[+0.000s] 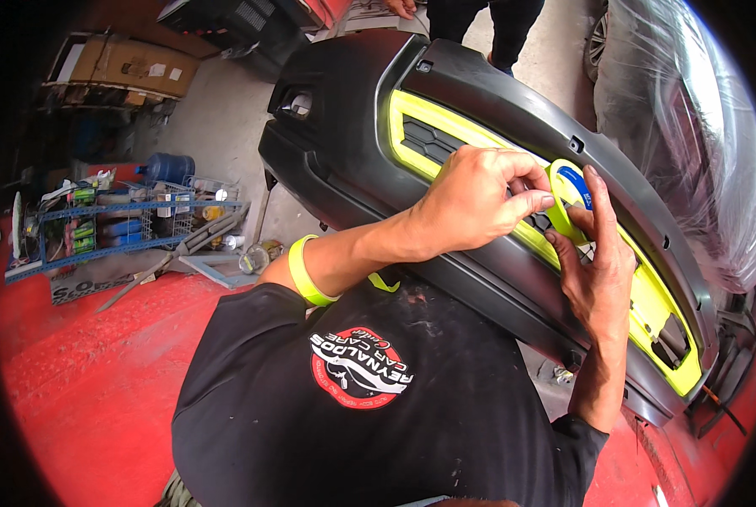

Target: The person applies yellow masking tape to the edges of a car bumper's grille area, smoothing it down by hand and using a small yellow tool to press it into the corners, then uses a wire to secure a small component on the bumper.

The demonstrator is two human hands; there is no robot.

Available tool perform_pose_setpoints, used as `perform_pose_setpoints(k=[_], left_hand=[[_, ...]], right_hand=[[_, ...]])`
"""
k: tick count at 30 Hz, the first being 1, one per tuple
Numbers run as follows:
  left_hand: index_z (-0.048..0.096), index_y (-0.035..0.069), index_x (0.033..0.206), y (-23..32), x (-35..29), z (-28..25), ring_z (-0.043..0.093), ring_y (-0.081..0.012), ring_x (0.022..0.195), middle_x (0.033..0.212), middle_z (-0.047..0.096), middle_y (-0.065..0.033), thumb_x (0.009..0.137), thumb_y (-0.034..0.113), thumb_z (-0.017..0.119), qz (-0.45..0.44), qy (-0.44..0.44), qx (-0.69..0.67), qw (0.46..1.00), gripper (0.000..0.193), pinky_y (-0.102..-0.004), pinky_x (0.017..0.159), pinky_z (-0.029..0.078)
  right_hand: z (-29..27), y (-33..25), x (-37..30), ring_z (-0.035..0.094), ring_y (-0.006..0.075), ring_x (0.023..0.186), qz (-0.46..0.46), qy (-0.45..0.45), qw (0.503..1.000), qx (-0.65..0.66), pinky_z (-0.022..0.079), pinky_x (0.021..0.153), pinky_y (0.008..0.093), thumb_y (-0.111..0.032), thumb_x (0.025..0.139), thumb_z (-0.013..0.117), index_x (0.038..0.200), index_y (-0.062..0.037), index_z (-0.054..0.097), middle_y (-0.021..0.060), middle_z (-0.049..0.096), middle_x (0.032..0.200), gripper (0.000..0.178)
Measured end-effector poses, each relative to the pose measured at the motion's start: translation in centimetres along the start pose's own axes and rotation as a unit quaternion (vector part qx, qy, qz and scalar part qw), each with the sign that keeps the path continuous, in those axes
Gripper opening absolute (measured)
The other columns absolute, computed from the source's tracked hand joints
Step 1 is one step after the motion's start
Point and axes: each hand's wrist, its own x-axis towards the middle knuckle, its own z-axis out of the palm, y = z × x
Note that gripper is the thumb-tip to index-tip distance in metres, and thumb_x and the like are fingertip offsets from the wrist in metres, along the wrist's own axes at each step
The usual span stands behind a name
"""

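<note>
A dark grey car bumper (352, 127) lies tilted in front of me, its grille opening edged with bright yellow-green masking tape (648, 304). My right hand (597, 262) holds a roll of yellow-green tape (568, 198) against the grille, fingers reaching up over the roll. My left hand (475, 198) is pinched on the tape's end just left of the roll, pressing it onto the bumper. A strip of the same tape is wrapped around my left wrist (306, 270). I wear a black shirt with a round red and white patch.
A car wrapped in clear plastic sheeting (690, 127) stands at right. Another person's legs (488, 25) are beyond the bumper. A blue metal shelf with bottles and cans (124, 224) and a cardboard box (128, 63) sit at left on a red painted floor (90, 380).
</note>
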Motion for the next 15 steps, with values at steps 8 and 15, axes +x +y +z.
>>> perform_pose_setpoints(k=[8, 15], left_hand=[[0.069, -0.002, 0.095, -1.2, 2.5, -6.3, 0.06, -0.0047, 0.078, 0.081, 0.069, 0.0, 0.096, 0.013, 0.067, -0.027, 0.05, 0.091, 0.994, 0.015, -0.0227, 0.072, 0.05], [0.077, 0.012, 0.098, -5.7, 2.4, -13.4, 0.065, -0.0234, 0.106, 0.103, 0.073, -0.0052, 0.086, 0.033, 0.074, -0.042, 0.044, 0.414, 0.908, 0.024, -0.0368, 0.092, 0.05]], right_hand=[[-3.2, -1.0, 1.8, 0.053, 0.0054, 0.059, 0.112, -0.039, 0.967, 0.226, 0.042, 0.058, 0.023, -0.008, 0.096, 0.06, 0.132, -0.0012, 0.06, -0.0011, 0.06, 0.066, 0.037], [-6.5, 4.5, -0.4, 0.049, 0.008, 0.067, 0.165, -0.08, 0.982, 0.04, 0.04, 0.061, 0.0259, -0.022, 0.094, 0.071, 0.114, 0.0046, 0.069, 0.0024, 0.059, 0.069, 0.033]])
